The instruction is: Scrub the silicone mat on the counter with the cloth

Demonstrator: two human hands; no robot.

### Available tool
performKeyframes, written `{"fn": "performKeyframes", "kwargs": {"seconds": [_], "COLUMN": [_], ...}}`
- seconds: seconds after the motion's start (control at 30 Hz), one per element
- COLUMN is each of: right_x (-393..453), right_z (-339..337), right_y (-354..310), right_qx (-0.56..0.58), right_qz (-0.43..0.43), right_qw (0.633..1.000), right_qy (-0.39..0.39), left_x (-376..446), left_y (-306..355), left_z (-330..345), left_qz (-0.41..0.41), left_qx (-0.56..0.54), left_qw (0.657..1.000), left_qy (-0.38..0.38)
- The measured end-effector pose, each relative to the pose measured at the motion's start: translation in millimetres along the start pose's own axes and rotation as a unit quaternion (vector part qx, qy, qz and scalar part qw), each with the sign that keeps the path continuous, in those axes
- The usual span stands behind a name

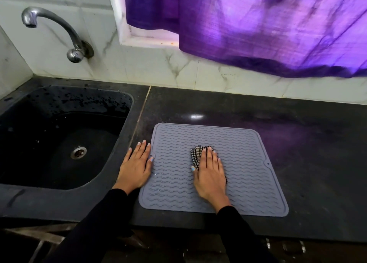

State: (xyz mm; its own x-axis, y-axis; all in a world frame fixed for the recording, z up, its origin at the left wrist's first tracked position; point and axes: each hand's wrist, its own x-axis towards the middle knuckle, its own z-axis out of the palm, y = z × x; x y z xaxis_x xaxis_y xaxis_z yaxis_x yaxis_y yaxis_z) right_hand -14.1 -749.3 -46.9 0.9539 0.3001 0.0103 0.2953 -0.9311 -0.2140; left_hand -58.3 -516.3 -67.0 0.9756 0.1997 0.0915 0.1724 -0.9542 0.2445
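the mat (244, 163) looks soft and light — it can slide, so the left hand (137, 166) lies flat, released, on its left edge; the right hand (210, 175) presses the cloth (196, 153) with straight fingers, not grasping.

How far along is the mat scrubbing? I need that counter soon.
Done: the grey ribbed silicone mat lies flat on the black counter. In hand: the right hand presses the checked cloth mid-mat; the left hand steadies its left edge. Left: cannot tell how much is scrubbed.
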Motion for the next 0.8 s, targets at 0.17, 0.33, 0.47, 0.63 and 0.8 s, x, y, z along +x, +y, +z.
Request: {"fn": "performKeyframes", "kwargs": {"seconds": [0.17, 0.33, 0.47, 0.63, 0.8], "right_x": [5.5, 9.5, 26.4, 16.8, -16.0], "right_z": [-1.4, -6.3, -26.3, -46.2, 2.4], "right_y": [-3.9, 8.9, 20.6, -7.6, -51.1], "right_qx": [-0.027, 0.012, 0.437, 0.478, 0.071], "right_qz": [0.008, -0.018, 0.101, 0.105, -0.109], "right_qw": [0.999, 0.999, 0.894, 0.870, 0.991], "right_qy": [-0.026, -0.038, 0.005, 0.056, -0.008], "left_x": [0.4, 1.0, -0.1, -1.4, -0.9], "left_y": [0.2, 1.3, 1.3, 2.3, 2.4], "left_z": [1.3, -0.7, -3.3, -4.7, -5.0], "left_qz": [0.005, 0.001, 0.001, -0.003, -0.002], "left_qx": [0.014, 0.015, 0.012, 0.004, 0.004], "left_qw": [1.000, 1.000, 1.000, 1.000, 1.000], "left_qy": [0.001, -0.009, -0.014, -0.015, -0.013]}}
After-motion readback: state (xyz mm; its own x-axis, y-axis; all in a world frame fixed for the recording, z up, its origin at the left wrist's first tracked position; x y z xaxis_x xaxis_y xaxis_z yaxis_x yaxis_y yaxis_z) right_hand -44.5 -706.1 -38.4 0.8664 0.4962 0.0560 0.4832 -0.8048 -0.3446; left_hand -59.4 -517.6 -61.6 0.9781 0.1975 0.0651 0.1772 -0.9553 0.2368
